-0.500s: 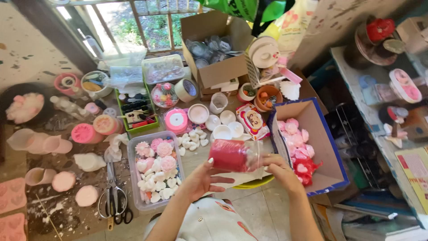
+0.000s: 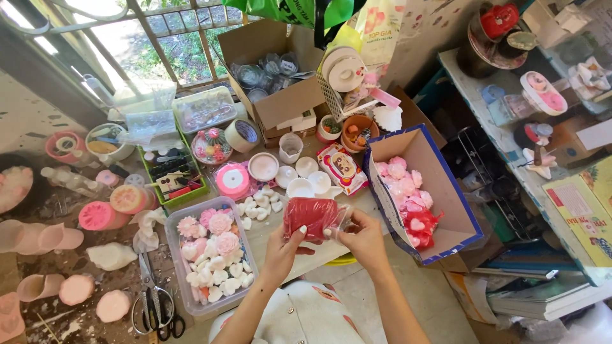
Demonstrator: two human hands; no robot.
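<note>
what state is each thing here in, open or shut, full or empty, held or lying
red wrapped item: held in both hands
left hand: gripping it
right hand: pinching its clear wrap
blue-edged cardboard box: open, part full of pink flowers
clear plastic tub: lidless, filled with flowers and hearts
scissors: lying closed

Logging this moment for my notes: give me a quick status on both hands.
Left hand and right hand both grip the red wrapped bundle. Held above the table edge. Nothing between the hands.
</note>
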